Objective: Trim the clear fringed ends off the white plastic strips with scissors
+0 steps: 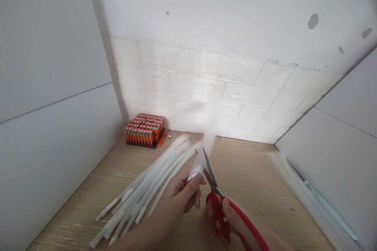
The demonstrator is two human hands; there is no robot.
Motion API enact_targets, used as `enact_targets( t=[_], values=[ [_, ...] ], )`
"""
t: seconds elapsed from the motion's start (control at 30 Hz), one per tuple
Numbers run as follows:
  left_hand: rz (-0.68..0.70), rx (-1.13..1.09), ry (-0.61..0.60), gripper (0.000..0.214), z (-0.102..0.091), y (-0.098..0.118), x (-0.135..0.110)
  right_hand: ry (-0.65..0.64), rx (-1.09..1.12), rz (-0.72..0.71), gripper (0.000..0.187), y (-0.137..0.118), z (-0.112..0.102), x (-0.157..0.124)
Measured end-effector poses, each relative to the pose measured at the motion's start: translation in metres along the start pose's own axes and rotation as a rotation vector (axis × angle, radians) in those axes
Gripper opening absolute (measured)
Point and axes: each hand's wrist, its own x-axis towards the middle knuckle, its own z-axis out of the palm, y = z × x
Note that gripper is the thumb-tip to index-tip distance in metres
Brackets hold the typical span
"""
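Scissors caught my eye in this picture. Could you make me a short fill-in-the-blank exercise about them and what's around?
1. The scissors are in the person's ____ hand.
2. Their handles are ____.
3. The pale bundle in the left hand passes between the scissors' two ____.
4. In the picture, the batteries stand to the ____ of the scissors.

Missing words: right; red; blades; left.

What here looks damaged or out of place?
The white wall looks damaged: grey patches at upper right, as if paint had flaked. A small object, too tiny to identify, lies loose beside the batteries.
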Motion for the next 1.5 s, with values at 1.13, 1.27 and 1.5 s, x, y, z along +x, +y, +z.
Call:
enact_targets(
  t=[1.13, 1.27, 1.5],
  values=[
    [-0.078, -0.032, -0.022, 0.042, 0.007, 0.004, -0.003, -0.002, 0.187, 0.103, 0.033, -0.017, 0.019, 0.03],
    [-0.068, -0.033, -0.025, 0.041, 0.008, 0.005, -0.004, -0.004, 0.189, 0.11, 0.033, -0.017, 0.019, 0.03],
    [-0.063, -0.033, -0.038, 0.039, 0.007, 0.004, -0.003, -0.014, 0.181, 0.122, 0.033, -0.015, 0.019, 0.029]
  ],
)
